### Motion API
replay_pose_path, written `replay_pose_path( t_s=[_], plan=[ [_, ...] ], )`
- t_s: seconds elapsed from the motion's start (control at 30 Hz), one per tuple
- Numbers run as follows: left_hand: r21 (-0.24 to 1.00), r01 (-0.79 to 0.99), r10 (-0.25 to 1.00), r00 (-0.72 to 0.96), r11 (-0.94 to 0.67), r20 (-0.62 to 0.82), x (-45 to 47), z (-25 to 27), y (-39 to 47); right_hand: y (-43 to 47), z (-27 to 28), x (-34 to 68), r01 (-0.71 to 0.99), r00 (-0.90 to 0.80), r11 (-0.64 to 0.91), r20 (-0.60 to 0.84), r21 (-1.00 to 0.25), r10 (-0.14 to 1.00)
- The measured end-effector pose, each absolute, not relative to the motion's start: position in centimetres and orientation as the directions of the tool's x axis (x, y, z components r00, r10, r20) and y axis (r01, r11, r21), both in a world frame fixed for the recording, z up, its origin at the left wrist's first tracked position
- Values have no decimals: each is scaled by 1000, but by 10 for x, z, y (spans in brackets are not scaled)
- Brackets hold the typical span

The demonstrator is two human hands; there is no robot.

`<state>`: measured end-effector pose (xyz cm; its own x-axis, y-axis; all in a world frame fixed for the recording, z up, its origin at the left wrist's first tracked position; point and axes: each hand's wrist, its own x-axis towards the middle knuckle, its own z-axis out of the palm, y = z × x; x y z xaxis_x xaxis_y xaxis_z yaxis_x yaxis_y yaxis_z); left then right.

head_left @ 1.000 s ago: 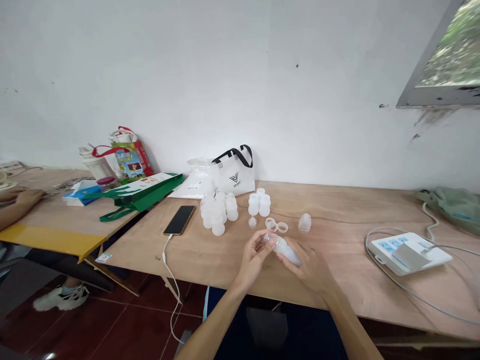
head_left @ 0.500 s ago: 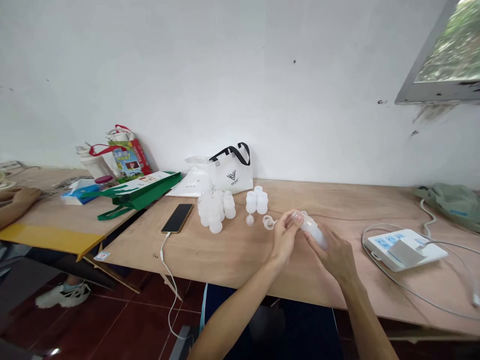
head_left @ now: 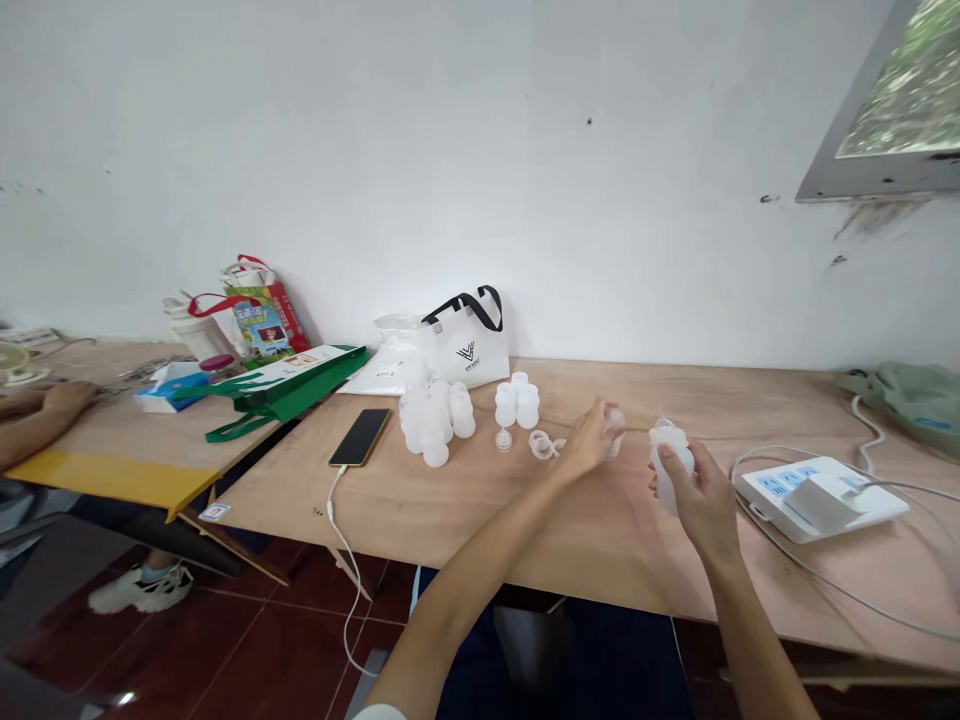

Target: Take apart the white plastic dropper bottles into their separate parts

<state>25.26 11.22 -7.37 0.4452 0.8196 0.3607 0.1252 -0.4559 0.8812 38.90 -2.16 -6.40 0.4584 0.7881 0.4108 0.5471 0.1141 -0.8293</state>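
My right hand [head_left: 701, 480] is wrapped round a translucent white plastic bottle [head_left: 670, 470], tilted, with a small clear pointed tip at its top. A little to the left, my left hand [head_left: 589, 438] has its fingers closed round a clear plastic cap [head_left: 615, 432], low over the table. Several clear rings or small caps [head_left: 541, 444] lie just left of that hand. One clear ribbed piece [head_left: 503, 438] stands in front of a small group of white bottles [head_left: 517, 400]. Farther left, a larger cluster of similar bottles [head_left: 433, 420] is piled together.
A black phone [head_left: 360, 437] on a white cable lies left of the bottles. Behind them leans a white bag [head_left: 476, 345], with a green bag [head_left: 300, 385] farther left. A power strip [head_left: 821, 495] with loose cables sits at right. Another person's hand [head_left: 67, 400] rests on the left table.
My hands have moved apart. The left has drawn away from the bottle with the clear cap, and the right has carried the bottle slightly right and turned it more upright.
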Motion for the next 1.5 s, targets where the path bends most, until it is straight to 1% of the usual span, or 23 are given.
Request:
replay_pose_path(
  t_s=[0.1, 0.17, 0.23, 0.3, 0.33, 0.4, 0.5, 0.6, 0.7, 0.77, 0.8, 0.87, 0.93, 0.97, 1.03, 1.1, 1.17, 1.2, 1.23, 1.3, 1.37, 1.43, 1.5],
  plan=[
    [866, 141, 767, 546, -481, 337, 248, -85, 107, -23, -61, 388, 545, 439, 117, 401, -831, 804],
    [878, 128, 784, 522, -462, 336, 243, -87, 99, -24, -58, 386, 545, 429, 105, 385, -832, 817],
    [897, 89, 828, 432, -433, 357, 235, -84, 89, -23, -57, 385, 545, 400, 86, 350, -834, 847],
    [917, -15, 854, 358, -400, 378, 224, -78, 79, -22, -58, 384, 559, 324, 74, 300, -826, 897],
    [923, -84, 849, 369, -375, 378, 218, -74, 74, -21, -59, 383, 574, 267, 80, 279, -815, 923],
    [936, -147, 798, 491, -321, 350, 204, -67, 66, -19, -63, 379, 608, 143, 123, 260, -785, 955],
    [954, -100, 764, 579, -283, 287, 182, -64, 61, -15, -71, 373, 648, 26, 198, 281, -736, 959],
    [963, 18, 787, 580, -269, 210, 168, -67, 64, -13, -81, 362, 746, 18, 204, 324, -634, 946],
    [920, 158, 830, 505, -359, 237, 164, -71, 67, -13, -88, 349, 845, 15, 184, 366, -503, 930],
    [907, 184, 859, 437, -378, 269, 164, -72, 67, -14, -89, 340, 863, 60, 142, 378, -484, 924],
    [923, 156, 867, 426, -352, 258, 164, -72, 68, -14, -88, 337, 846, 91, 125, 371, -519, 924],
    [974, 34, 863, 471, -222, 181, 162, -70, 68, -15, -84, 333, 729, 118, 130, 310, -672, 943],
    [994, -88, 841, 531, -62, 100, 155, -67, 69, -17, -79, 333, 504, 65, 152, 213, -850, 975],
    [992, -128, 842, 534, -12, 79, 150, -64, 70, -18, -76, 334, 382, 22, 155, 177, -911, 984],
    [988, -155, 873, 479, -16, 89, 135, -56, 73, -19, -72, 337, 226, -29, 152, 149, -962, 988],
    [987, -94, 904, 398, -132, 159, 116, -44, 78, -21, -69, 339, 213, -13, 156, 157, -965, 988],
    [945, 121, 915, 313, -303, 254, 95, -29, 86, -21, -69, 340, 259, 27, 148, 160, -955, 987],
    [883, 268, 910, 272, -385, 314, 86, -23, 90, -20, -70, 340, 271, 43, 142, 159, -952, 986],
    [792, 415, 892, 278, -447, 358, 78, -17, 96, -19, -70, 339, 272, 56, 138, 159, -952, 986],
    [610, 602, 857, 370, -515, 359, 67, -10, 107, -17, -72, 336, 260, 65, 133, 154, -956, 986],
    [490, 682, 840, 448, -542, 305, 63, -10, 117, -16, -74, 332, 249, 61, 122, 141, -961, 988],
    [447, 705, 834, 483, -551, 266, 65, -17, 124, -15, -76, 329, 241, 61, 101, 119, -965, 991],
    [439, 713, 837, 486, -546, 252, 69, -26, 129, -14, -78, 328, 236, 64, 82, 100, -968, 993]
  ],
)
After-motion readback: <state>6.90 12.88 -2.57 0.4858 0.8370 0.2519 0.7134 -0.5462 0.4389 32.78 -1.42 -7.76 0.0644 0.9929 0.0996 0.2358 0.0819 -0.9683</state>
